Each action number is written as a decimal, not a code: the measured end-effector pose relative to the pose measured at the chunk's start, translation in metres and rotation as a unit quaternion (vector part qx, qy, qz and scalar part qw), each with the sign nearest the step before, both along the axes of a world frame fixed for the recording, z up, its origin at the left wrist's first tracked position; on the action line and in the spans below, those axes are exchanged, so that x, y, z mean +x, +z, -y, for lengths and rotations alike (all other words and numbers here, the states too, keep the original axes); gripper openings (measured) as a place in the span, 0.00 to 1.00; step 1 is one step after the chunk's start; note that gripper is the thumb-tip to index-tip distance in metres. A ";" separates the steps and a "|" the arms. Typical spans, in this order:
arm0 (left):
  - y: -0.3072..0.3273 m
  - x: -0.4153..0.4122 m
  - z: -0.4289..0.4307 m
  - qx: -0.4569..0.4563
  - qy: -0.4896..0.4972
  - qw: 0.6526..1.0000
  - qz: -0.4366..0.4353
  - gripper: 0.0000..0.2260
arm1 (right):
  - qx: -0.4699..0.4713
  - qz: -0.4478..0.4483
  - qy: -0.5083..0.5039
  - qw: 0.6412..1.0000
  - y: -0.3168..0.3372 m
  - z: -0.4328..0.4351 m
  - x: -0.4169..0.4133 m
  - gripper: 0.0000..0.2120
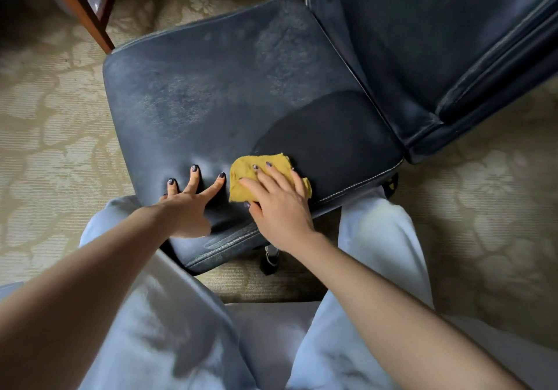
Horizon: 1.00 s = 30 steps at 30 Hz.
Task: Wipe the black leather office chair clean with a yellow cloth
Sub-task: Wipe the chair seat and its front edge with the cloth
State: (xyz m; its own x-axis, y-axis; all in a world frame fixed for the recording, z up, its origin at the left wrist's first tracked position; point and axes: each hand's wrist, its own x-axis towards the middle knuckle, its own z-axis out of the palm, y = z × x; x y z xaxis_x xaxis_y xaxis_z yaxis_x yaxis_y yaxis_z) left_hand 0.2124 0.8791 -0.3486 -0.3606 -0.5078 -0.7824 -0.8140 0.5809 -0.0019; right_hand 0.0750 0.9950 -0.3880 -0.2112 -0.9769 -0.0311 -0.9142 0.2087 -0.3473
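The black leather office chair (211, 93) fills the middle of the head view, its seat dusty grey except for a dark wiped patch (326, 130) at the near right. Its backrest (422, 42) rises at the upper right. The yellow cloth (241, 175) lies crumpled on the seat's near edge, beside that patch. My right hand (277, 205) presses flat on the cloth with fingers spread over it. My left hand (187, 205) rests on the seat just left of the cloth, fingers apart, holding nothing.
A wooden furniture leg (81, 9) stands at the upper left, close to the seat's far corner. Patterned beige carpet (45, 124) surrounds the chair. The chair's chrome post (271, 253) shows under the seat, between my knees in light trousers (380, 238).
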 end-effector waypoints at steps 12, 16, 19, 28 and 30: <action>0.004 -0.004 0.000 0.009 0.019 1.000 -0.005 0.41 | -0.069 -0.033 0.109 0.991 -0.005 -0.065 -0.050 0.16; 0.006 -0.005 0.000 0.011 0.019 1.000 -0.005 0.41 | -0.055 -0.045 0.032 0.997 -0.004 -0.076 -0.088 0.16; 0.006 -0.005 0.000 0.014 0.018 1.000 -0.005 0.41 | -0.034 -0.049 -0.026 0.998 0.000 -0.080 -0.117 0.17; 0.002 -0.003 0.003 0.022 0.010 1.000 0.002 0.40 | 0.005 0.013 -0.209 0.978 0.014 -0.044 -0.153 0.17; 0.001 -0.002 0.004 0.024 0.007 1.000 0.001 0.41 | -0.011 0.026 -0.271 0.962 0.012 -0.030 -0.143 0.17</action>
